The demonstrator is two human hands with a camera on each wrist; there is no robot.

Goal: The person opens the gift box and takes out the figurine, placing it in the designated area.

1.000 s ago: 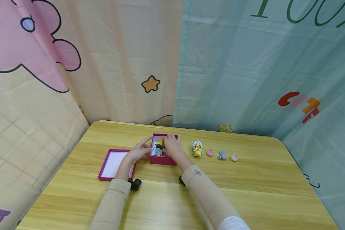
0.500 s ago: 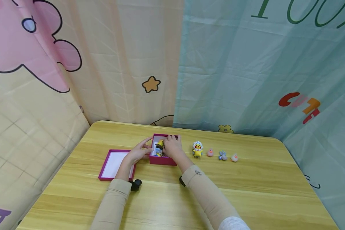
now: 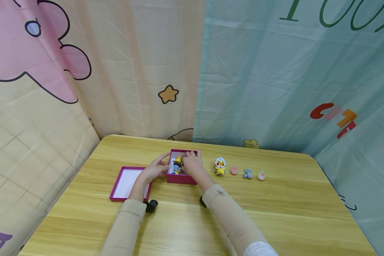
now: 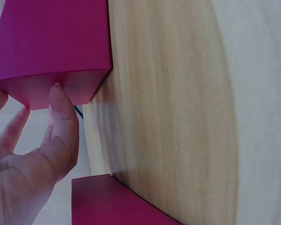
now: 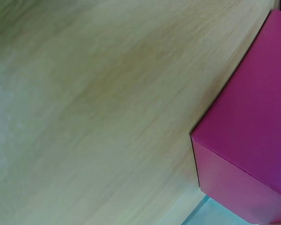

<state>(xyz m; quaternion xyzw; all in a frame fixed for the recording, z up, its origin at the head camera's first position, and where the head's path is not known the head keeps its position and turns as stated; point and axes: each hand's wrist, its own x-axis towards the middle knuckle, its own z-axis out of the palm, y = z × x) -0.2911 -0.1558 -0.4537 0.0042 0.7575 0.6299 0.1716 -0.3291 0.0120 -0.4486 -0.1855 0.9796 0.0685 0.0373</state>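
Note:
An uncovered magenta box (image 3: 181,179) stands near the back of the table with several toy figures inside, among them a yellow and black figure (image 3: 178,160) and a bluish one (image 3: 176,168). Against the box's left side, my left hand (image 3: 153,170) rests its thumb and extended fingertips; the left wrist view shows the hand (image 4: 35,171) touching that wall. My right hand (image 3: 193,163) reaches over the box's right half, its fingertips down inside. Whatever those fingertips touch is hidden. The right wrist view has only the box's outer wall (image 5: 253,117) and the table.
The magenta-rimmed lid (image 3: 125,182) lies white inside up, partly under my left forearm. To the box's right stand a yellow figure with a white hood (image 3: 220,166), a pink duck (image 3: 234,170), a grey-blue figure (image 3: 248,173) and a white duck (image 3: 261,176). Curtains hang behind the table.
My right hand's fingers have shifted very slightly within the box. The left hand, box, lid and row of toys stay where they were.

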